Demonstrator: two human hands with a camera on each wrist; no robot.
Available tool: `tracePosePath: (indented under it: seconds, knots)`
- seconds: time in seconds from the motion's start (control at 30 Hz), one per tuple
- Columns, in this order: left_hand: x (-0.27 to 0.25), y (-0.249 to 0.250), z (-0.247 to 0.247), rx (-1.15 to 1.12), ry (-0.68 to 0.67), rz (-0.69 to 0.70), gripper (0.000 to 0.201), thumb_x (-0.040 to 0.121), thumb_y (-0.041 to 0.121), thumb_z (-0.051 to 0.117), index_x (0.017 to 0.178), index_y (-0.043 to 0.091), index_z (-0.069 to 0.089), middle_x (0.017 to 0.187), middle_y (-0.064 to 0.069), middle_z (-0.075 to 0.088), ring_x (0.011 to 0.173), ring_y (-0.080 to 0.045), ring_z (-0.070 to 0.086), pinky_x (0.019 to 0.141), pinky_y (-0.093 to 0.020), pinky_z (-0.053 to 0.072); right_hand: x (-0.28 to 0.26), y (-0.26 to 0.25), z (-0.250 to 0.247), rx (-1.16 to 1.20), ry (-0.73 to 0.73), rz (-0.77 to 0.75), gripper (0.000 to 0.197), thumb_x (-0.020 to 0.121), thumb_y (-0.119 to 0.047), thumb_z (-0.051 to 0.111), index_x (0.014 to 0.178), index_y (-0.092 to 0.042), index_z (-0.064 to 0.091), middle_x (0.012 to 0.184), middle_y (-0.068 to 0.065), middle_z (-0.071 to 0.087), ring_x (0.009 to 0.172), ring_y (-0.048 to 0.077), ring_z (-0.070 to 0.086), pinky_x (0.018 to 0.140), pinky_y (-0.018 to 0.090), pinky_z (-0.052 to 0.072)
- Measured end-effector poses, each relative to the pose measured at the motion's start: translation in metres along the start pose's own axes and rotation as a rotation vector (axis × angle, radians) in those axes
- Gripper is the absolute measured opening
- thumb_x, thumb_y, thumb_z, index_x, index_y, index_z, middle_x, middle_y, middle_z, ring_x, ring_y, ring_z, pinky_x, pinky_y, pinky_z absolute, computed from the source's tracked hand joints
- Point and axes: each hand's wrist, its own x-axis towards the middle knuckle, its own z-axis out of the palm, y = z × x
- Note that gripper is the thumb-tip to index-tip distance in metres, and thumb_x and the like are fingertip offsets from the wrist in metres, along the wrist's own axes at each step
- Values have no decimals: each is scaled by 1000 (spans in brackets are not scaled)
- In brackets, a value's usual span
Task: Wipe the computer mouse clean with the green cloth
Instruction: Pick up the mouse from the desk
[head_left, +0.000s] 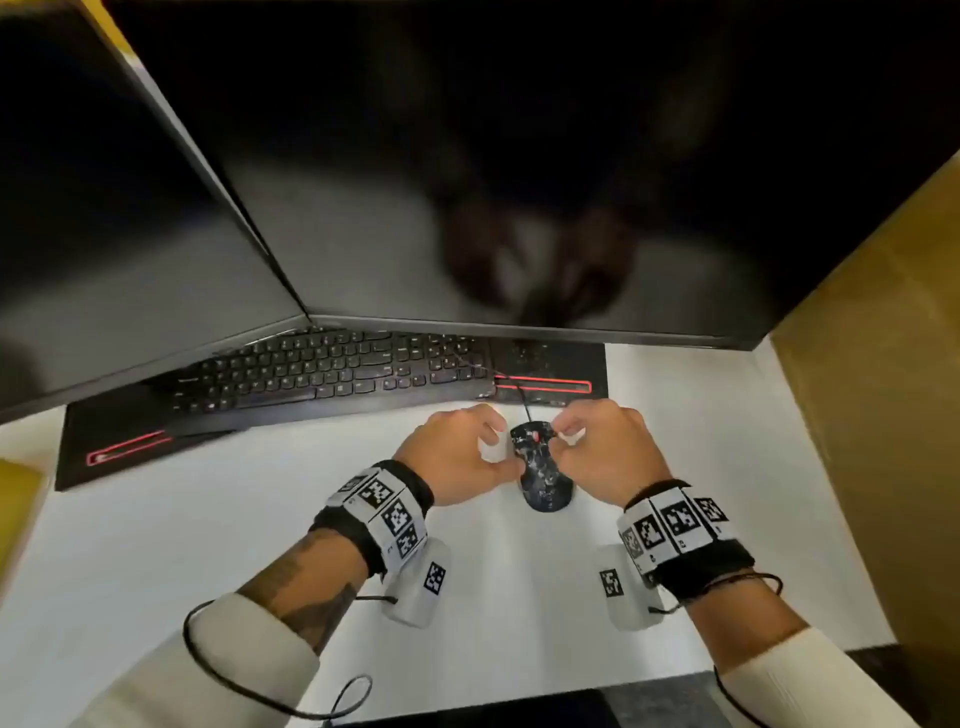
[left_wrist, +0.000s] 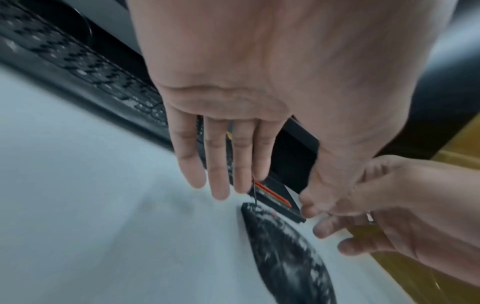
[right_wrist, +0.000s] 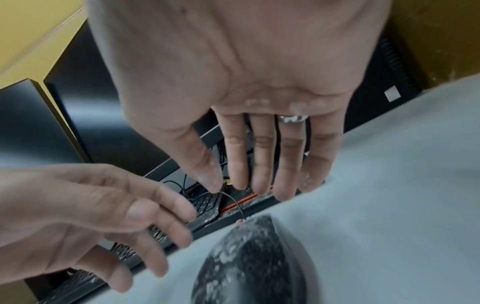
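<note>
The black computer mouse (head_left: 540, 467), speckled with white dust, lies on the white desk (head_left: 208, 519) with its thin cable (head_left: 524, 405) running back to the keyboard. My left hand (head_left: 501, 447) hovers at the mouse's left side, thumb close to or touching its flank. My right hand (head_left: 563, 441) hovers at its front right. The left wrist view shows my left fingers (left_wrist: 218, 174) straight above the mouse (left_wrist: 285, 257), holding nothing. In the right wrist view my right fingers (right_wrist: 262, 164) are also straight over the mouse (right_wrist: 254, 263), thumb tip beside the cable. No green cloth is in view.
A black keyboard (head_left: 322, 374) sits on a black, red-trimmed mat (head_left: 545, 387) just behind the mouse. Two dark monitors (head_left: 519, 182) overhang the keyboard. A yellow-brown wall panel (head_left: 883, 415) borders the desk on the right.
</note>
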Motion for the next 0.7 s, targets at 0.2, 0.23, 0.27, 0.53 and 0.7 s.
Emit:
tracePosePath:
  seconds: [0.2, 0.23, 0.27, 0.53, 0.7]
  knots:
    - [11, 6, 29, 151, -39, 125, 119, 60, 73, 81, 155, 26, 27, 153, 9, 38, 144, -15, 35, 115, -37, 39, 10, 20, 27, 110, 91, 64, 25, 85, -26, 75, 110, -25, 69, 99, -8, 71, 94, 16, 65, 69, 14, 43]
    - [15, 9, 30, 189, -36, 140, 119, 58, 74, 81, 154, 26, 28, 150, 9, 40, 142, -16, 36, 113, -39, 41, 13, 22, 28, 133, 95, 64, 25, 85, -26, 75, 109, -25, 69, 95, -9, 71, 92, 14, 66, 66, 10, 41]
    - [19, 10, 32, 239, -37, 162, 119, 56, 74, 82, 152, 27, 29, 146, 9, 43, 139, -17, 38, 111, -41, 43, 17, 23, 29, 136, 108, 52, 24, 85, -27, 76, 108, -25, 69, 92, -10, 70, 92, 14, 66, 66, 10, 43]
    - [34, 1, 43, 361, 74, 249, 111, 41, 74, 86, 133, 35, 39, 122, 10, 52, 120, -17, 47, 102, -39, 49, 37, 18, 33, 202, 131, -20, 7, 81, -29, 79, 77, -26, 74, 77, -9, 73, 80, 15, 72, 79, 39, 64]
    - [41, -2, 40, 342, 148, 303, 114, 42, 57, 91, 136, 32, 33, 119, 6, 40, 105, -16, 54, 91, -34, 55, 41, 13, 31, 232, 107, -70, 11, 81, -30, 80, 76, -24, 73, 54, -7, 67, 53, 16, 67, 60, 30, 59]
